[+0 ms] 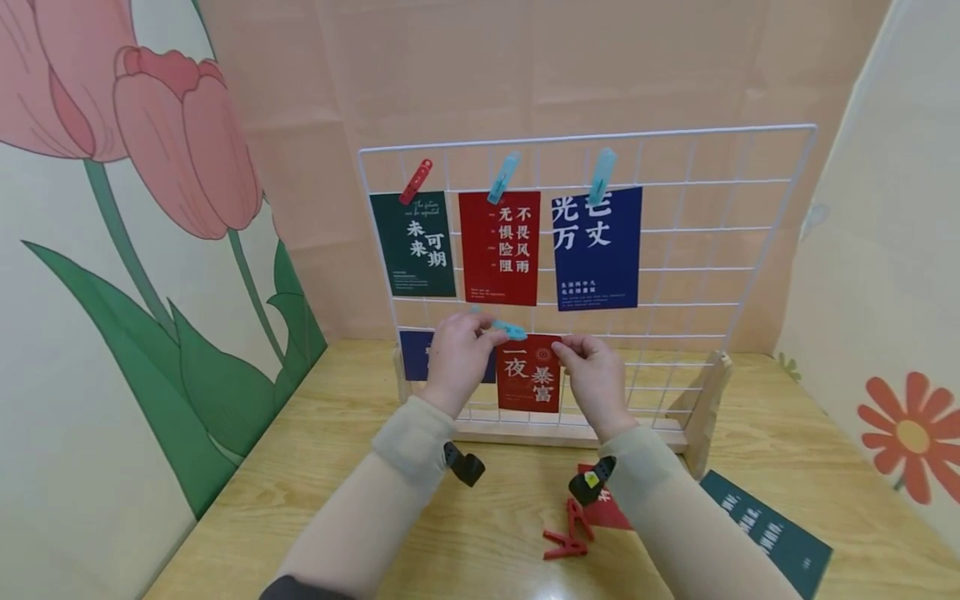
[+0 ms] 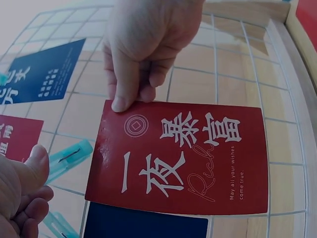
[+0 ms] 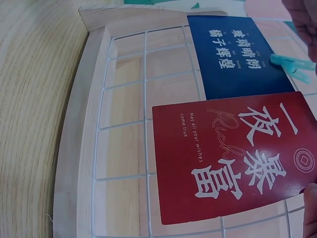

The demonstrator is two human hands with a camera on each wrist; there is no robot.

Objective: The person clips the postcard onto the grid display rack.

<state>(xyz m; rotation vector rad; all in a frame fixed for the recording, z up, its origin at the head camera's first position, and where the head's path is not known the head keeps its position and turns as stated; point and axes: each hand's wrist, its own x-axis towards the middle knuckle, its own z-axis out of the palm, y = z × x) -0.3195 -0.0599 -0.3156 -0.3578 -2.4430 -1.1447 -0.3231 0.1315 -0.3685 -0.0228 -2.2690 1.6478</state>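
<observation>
My right hand (image 1: 597, 375) pinches the upper right corner of a red card (image 1: 528, 379) with white characters, against the lower part of a white wire grid rack (image 1: 675, 307). Just left of that card, my left hand (image 1: 459, 354) holds a light blue clothespin (image 1: 512, 330) near its top edge. The red card overlaps a dark blue card (image 2: 143, 220) beside it, which my left hand partly hides in the head view. A second light blue clothespin (image 2: 60, 226) sits at that blue card, seen in the left wrist view.
Higher on the grid hang a green card (image 1: 414, 267), another red card (image 1: 487, 250) and a blue card (image 1: 600, 271), each under a clothespin. Two red clothespins (image 1: 566, 546) lie on the table, near a red card (image 1: 611, 510) and a green card (image 1: 780, 525).
</observation>
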